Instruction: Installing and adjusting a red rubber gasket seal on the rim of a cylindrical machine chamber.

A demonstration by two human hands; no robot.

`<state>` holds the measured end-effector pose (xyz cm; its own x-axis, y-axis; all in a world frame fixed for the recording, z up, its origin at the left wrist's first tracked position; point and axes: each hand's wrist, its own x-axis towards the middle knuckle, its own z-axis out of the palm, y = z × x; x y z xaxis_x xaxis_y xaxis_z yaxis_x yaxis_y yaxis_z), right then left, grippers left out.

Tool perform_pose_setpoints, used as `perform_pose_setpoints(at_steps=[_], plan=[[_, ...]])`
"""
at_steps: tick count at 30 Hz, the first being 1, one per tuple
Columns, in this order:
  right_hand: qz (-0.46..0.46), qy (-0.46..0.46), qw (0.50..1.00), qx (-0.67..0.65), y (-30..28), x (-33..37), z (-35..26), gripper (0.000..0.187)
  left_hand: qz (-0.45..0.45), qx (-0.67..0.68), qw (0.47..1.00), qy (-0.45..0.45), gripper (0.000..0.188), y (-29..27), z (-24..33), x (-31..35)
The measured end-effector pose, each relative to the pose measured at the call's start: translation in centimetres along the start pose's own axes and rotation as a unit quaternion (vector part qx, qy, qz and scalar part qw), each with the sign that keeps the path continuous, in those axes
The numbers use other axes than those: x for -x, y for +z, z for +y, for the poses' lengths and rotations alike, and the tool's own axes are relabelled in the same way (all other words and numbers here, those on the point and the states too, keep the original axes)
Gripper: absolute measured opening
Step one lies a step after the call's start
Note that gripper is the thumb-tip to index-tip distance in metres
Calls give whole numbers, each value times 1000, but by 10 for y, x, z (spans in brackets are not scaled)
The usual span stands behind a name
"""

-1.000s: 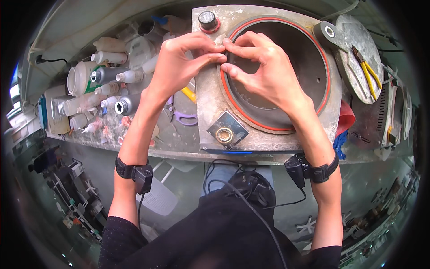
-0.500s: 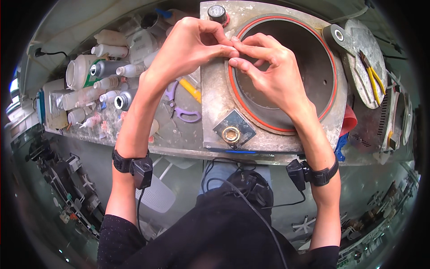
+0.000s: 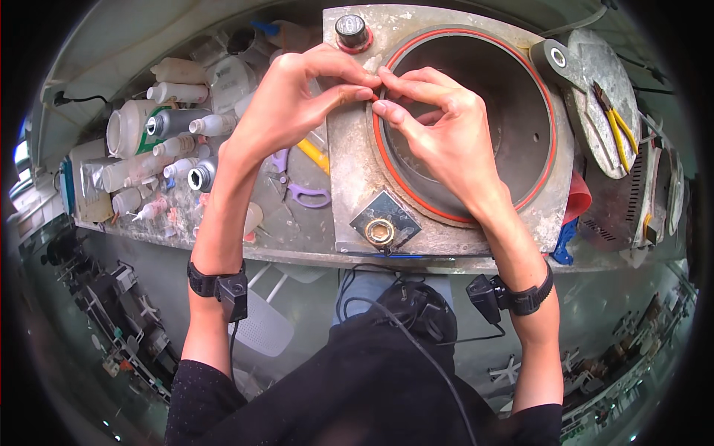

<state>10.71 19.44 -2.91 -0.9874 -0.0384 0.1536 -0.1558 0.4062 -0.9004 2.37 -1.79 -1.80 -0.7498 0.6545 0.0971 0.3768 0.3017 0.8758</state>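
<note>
My left hand (image 3: 286, 97) and my right hand (image 3: 454, 123) meet over the far left rim of a round, dark chamber (image 3: 513, 137) set in a worn metal block. A red sealing ring (image 3: 555, 119) runs around that rim. Thumb and index finger of each hand are pinched, with the fingertips nearly touching. A small reddish bit and a thin greyish edge show between them; whether I grip the ring or some small part cannot be made out. My fingers cover that stretch of the ring.
A black knob (image 3: 352, 31) rises behind my left hand; a brass fitting (image 3: 380, 233) sits on a dark square plate near the front. Purple scissors (image 3: 307, 195), a yellow tool (image 3: 314, 156) and several bottles (image 3: 178, 93) lie left. Yellow-handled pliers (image 3: 619, 135) rest on the lid at right.
The view has shifted slightly. Both hands remain pinched together at the rim; my left fingertips have drawn slightly apart from my right ones, and a bit of red shows there.
</note>
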Motion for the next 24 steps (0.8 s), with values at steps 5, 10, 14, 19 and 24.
perform_pose_setpoints(at_steps=[5,10,14,19,24], plan=[[20,12,999,-36,4,2,0,30,-22,24,999,-32,21,-6,-4,-6],[20,25,998,-50,3,2,-2,29,19,31,998,-42,16,1,-1,-5],[27,7,999,-32,4,2,-2,28,37,27,999,-18,15,7,-7,-1],[33,23,999,-17,3,3,-5,26,49,50,998,5,18,8,-8,4],[43,13,999,5,5,2,-3,26,7,71,997,-11,22,-5,-6,1]])
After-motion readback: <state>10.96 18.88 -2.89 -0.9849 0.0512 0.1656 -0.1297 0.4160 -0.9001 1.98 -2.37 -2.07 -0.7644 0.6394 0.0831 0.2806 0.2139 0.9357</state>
